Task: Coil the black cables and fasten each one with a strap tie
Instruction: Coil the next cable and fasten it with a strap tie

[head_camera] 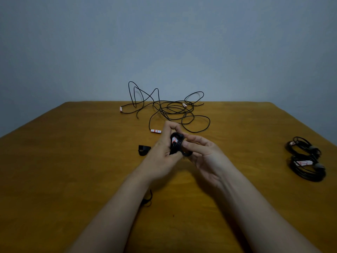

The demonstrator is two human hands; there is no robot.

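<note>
1. Nearest, a thin black loop [148, 199] lies on the counter [73, 165] beside the left forearm. It is half hidden, perhaps a spare tie, but I cannot tell.
2. Above the middle of the counter, both hands hold the coiled cable [176, 145], lifted so that the loops hang free instead of spreading on the wood.
   - The left hand [161, 152] has its fingers curled round the bundle, squeezing the turns together.
   - The right hand [202, 150] pinches the other side between thumb and fingertips, probably to stop the coil from springing open.
3. A black strap tie [144, 150] lies on the counter just left of the left hand, within easy reach. No tie shows on the held coil, so fastening seems the step in hand.
4. Two finished coils [306, 161] sit well apart by the right edge, one just behind the other, set out of the working area.
5. Farthest, the loose cables [173, 111] sprawl in a tangle by the back edge. A red-and-white labelled plug [156, 131] points toward the hands. These remain to be coiled, so the task looks roughly half done.
</note>
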